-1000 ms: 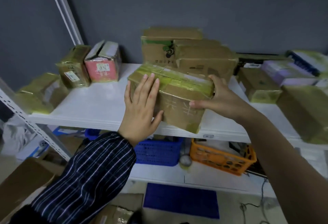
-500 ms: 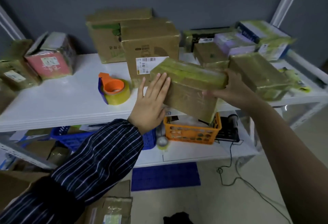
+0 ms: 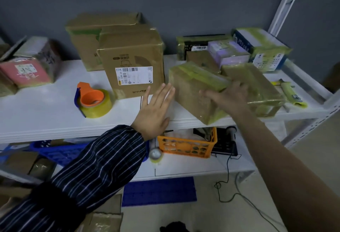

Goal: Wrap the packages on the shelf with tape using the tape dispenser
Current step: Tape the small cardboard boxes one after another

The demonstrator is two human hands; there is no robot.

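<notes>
Beside left fingers (image 3: 160, 94), package (image 3: 189, 92), right fingers (image 3: 208, 94) gripping

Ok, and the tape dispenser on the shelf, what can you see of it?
The blue-handled tape dispenser with an orange hub carries a roll of yellowish clear tape. It looks plastic and lies on the white shelf, left of the labelled brown cardboard box. The open left hand is to its right, apart from it.

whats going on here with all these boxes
A person is handling a taped package at the front edge of the white shelf. The right hand grips its right end; the left hand is open beside it. The tape dispenser sits untouched to the left.
</notes>
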